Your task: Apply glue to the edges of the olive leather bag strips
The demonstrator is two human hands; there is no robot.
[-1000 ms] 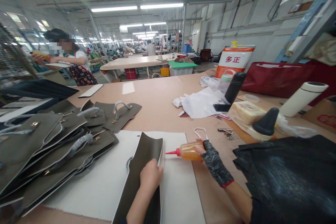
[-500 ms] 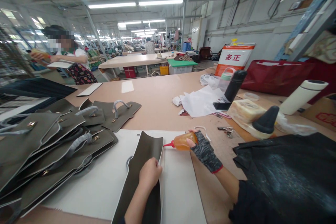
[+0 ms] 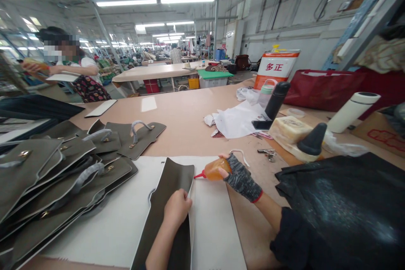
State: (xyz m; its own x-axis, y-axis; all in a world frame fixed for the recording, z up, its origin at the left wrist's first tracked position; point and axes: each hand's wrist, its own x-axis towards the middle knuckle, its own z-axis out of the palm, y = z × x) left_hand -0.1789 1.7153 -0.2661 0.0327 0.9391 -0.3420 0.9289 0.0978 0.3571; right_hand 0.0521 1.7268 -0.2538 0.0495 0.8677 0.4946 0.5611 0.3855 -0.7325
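Observation:
A curved olive-brown panel [image 3: 172,177] with pale edges rests on a white board [image 3: 211,223]. My left hand [image 3: 178,207] is bare and closed on the panel near its right edge. In a grey fingerless glove with a red cuff, my right hand [image 3: 238,176] grips an amber squeeze bottle [image 3: 216,170]. The bottle lies sideways, its red nozzle pointing left at the panel's right edge near the top. Whether the tip touches the edge, I cannot tell.
Olive-brown panels with wrapped handles [image 3: 76,190] are piled at left. Black sheeting [image 3: 344,206] lies at right. Beyond it stand a black cone [image 3: 312,141], a yellowish block [image 3: 291,128], a cream flask [image 3: 352,112] and a tin [image 3: 275,69]. A person [image 3: 72,63] works at far left.
The view has shifted slightly, moving the whole scene a little to the left. Both hands keep their holds, with the nozzle still at the panel's right edge.

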